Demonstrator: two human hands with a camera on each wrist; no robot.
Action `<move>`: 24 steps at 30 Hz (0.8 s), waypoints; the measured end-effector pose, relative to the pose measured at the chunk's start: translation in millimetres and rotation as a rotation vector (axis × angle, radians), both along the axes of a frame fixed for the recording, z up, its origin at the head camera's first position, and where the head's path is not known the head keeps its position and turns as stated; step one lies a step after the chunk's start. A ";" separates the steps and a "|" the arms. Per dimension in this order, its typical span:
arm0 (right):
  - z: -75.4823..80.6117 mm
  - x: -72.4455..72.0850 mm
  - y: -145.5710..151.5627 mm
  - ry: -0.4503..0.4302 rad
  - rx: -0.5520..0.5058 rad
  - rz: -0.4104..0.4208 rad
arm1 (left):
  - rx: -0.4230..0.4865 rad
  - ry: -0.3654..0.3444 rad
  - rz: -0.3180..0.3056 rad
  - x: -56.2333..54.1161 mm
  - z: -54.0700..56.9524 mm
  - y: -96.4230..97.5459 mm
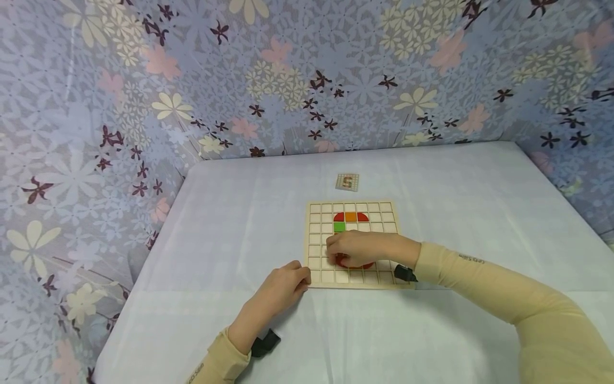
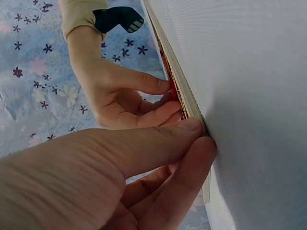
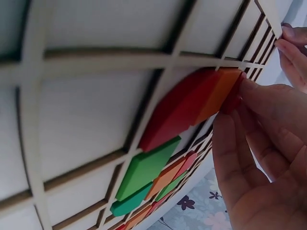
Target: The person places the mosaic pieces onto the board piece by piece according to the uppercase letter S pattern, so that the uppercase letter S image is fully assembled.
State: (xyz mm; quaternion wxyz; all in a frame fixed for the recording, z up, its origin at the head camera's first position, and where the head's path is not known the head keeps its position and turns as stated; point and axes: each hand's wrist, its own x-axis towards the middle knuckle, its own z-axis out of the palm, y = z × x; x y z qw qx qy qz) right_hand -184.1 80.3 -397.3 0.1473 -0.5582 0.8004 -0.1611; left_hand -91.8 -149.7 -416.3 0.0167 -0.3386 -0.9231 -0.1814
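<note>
A wooden grid board (image 1: 314,250) lies on the table with colored tiles set in its squares. My right hand (image 1: 357,248) is over the lower part of the pattern. In the right wrist view its thumb and fingers pinch a red tile (image 3: 232,99) beside an orange tile (image 3: 218,93). Next to that orange tile sits a rounded red tile (image 3: 180,105), then a green tile (image 3: 147,170) and a teal tile (image 3: 132,199). My left hand (image 1: 283,285) grips the board's near left corner between thumb and forefinger. The right hand hides the pattern's middle in the head view.
Beyond the board lies a small card (image 1: 347,182) printed with a gridded, S-like figure. A white cloth (image 1: 230,213) covers the table. Flowered fabric (image 1: 288,80) rises behind it and at both sides. Each wrist wears a black device (image 1: 405,273).
</note>
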 end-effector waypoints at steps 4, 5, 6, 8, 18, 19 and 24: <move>-1.5 1.0 3.3 -0.018 -0.002 -0.021 | -0.010 -0.011 -0.002 -1.1 0.6 1.0; -1.7 1.5 4.1 -0.025 -0.001 -0.030 | -0.013 -0.014 -0.003 -1.3 0.5 1.2; -2.0 1.7 4.9 -0.026 -0.001 -0.035 | -0.014 -0.017 -0.004 -1.5 0.2 1.5; -2.5 2.9 6.2 -0.034 0.000 -0.057 | -0.011 -0.021 -0.006 -1.5 0.4 1.9; -4.1 7.4 8.1 -0.031 -0.027 -0.123 | 0.004 -0.025 -0.011 -3.3 2.5 -0.4; -4.0 8.3 7.8 -0.033 -0.025 -0.128 | 0.003 -0.024 -0.014 -3.7 2.3 -0.9; -6.2 14.2 5.1 -0.045 -0.021 -0.143 | 0.005 -0.038 -0.007 -0.1 -1.7 -3.3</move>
